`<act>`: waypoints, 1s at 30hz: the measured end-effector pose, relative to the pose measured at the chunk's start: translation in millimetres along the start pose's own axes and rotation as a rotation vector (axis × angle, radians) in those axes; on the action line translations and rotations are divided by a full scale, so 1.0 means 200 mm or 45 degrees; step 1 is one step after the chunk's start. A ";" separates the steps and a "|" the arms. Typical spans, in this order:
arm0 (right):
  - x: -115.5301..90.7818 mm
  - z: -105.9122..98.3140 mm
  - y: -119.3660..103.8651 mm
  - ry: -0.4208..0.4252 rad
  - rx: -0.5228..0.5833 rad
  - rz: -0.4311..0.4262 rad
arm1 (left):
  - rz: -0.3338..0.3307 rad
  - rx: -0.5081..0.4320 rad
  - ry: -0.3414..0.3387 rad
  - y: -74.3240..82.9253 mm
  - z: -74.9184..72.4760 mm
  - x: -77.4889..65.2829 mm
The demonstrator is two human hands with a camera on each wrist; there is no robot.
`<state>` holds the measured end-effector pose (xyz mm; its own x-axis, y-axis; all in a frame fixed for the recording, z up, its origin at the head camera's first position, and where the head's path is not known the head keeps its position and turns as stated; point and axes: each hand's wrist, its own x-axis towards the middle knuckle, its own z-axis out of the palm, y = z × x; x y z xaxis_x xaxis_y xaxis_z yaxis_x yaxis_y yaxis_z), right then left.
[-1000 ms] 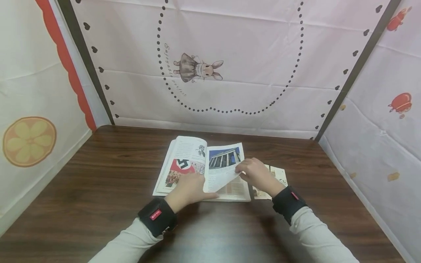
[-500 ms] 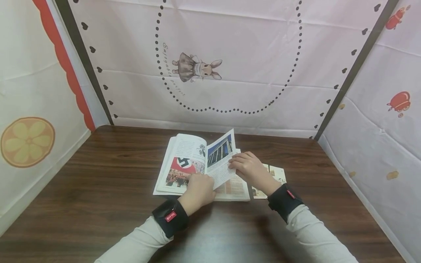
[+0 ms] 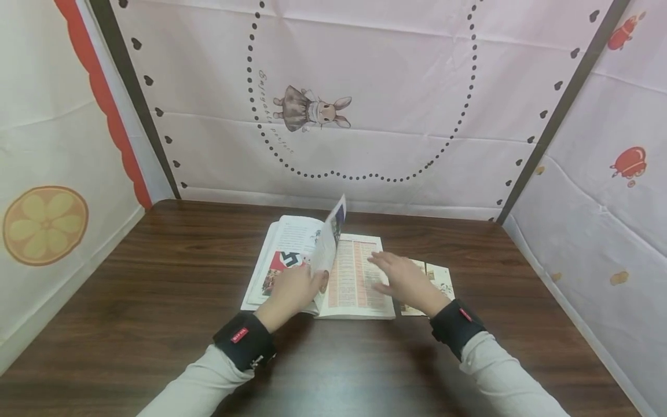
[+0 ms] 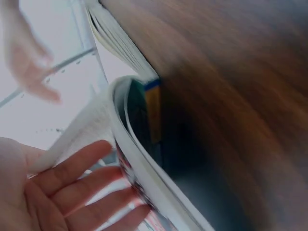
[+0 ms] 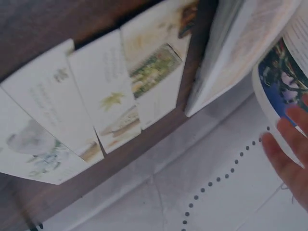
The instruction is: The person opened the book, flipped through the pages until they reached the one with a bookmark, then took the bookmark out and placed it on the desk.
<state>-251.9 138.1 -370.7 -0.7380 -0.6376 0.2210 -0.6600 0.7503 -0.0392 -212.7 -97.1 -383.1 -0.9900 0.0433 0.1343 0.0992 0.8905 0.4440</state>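
Observation:
An open book (image 3: 359, 284) lies on the brown table, with printed text and a red picture on its left side. One leaf (image 3: 327, 242) stands nearly upright near the spine. My left hand (image 3: 293, 288) lies over the left pages, its thumb at the right of the raised leaf. In the left wrist view, the fingers (image 4: 82, 190) are extended against the curved pages, and the leaf runs between them and the thumb side. My right hand (image 3: 406, 282) is over the outer edge of the right page, fingers spread, holding nothing.
Several illustrated cards (image 5: 103, 96) lie side by side on the wooden table (image 3: 182, 266), right of the book and partly under the right hand in the head view. Printed cloth walls (image 3: 375, 104) rise at the back and both sides.
The leaf has swung leftward from the right side to nearly upright, uncovering the text page. My right hand has let go of it; my left hand, briefly under the leaf, has shifted back left.

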 end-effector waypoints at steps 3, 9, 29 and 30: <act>-0.02 0.05 0.01 -0.231 0.003 0.052 | -0.051 -0.192 0.016 -0.05 -0.02 0.00; -0.05 0.11 0.02 -0.430 0.035 0.050 | -0.182 -0.476 0.060 -0.15 -0.06 0.00; 0.00 0.07 0.05 -0.618 0.300 0.125 | 0.550 0.429 0.005 -0.16 -0.01 -0.03; 0.00 0.07 0.06 -0.621 0.303 0.123 | 0.602 0.437 -0.087 -0.15 -0.01 -0.04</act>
<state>-261.2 144.0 -385.6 -0.7392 -0.6171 -0.2697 -0.5577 0.7854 -0.2686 -208.0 -125.6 -395.4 -0.8514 0.4907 0.1854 0.5049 0.8624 0.0359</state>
